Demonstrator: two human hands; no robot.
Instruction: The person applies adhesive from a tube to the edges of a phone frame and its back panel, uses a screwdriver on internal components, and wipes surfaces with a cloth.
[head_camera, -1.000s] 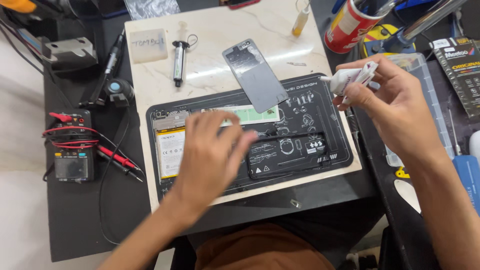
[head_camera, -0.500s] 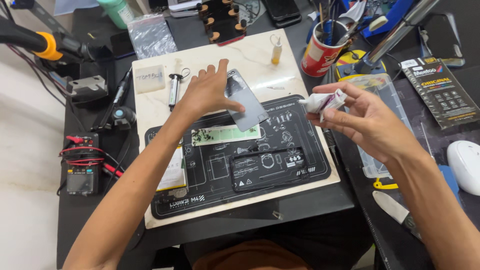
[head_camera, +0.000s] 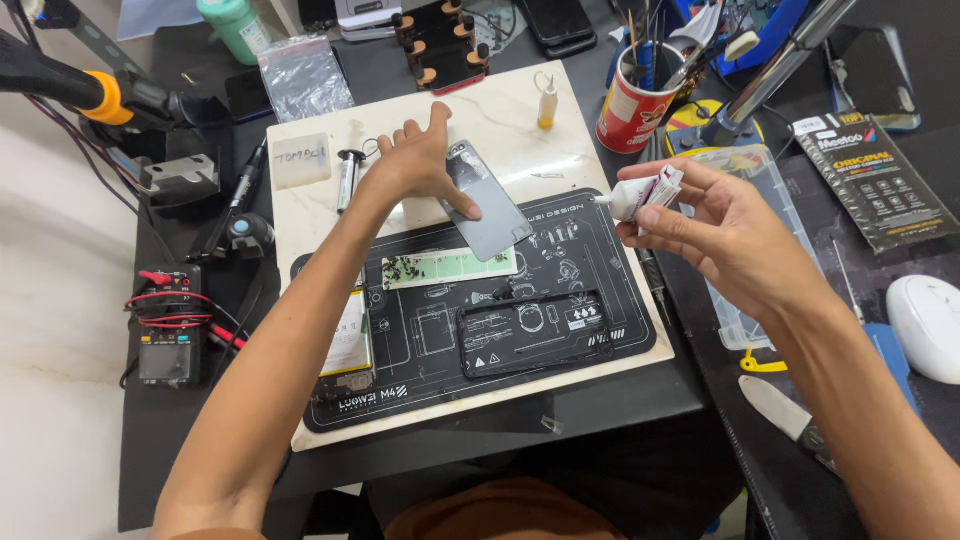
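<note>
Left hand: ours, fingers spread flat, thumb pressing the grey phone panel at the black mat's far edge. Panel's long axis slants from far-left to near-right. Right hand: closed around a small white tube, nozzle aimed left toward the panel.

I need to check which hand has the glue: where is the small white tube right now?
In the head view the small white tube is pinched in the right hand, held above the right edge of the black work mat, just below the red cup of tools.

Black retail package right; clear bag upper left.
</note>
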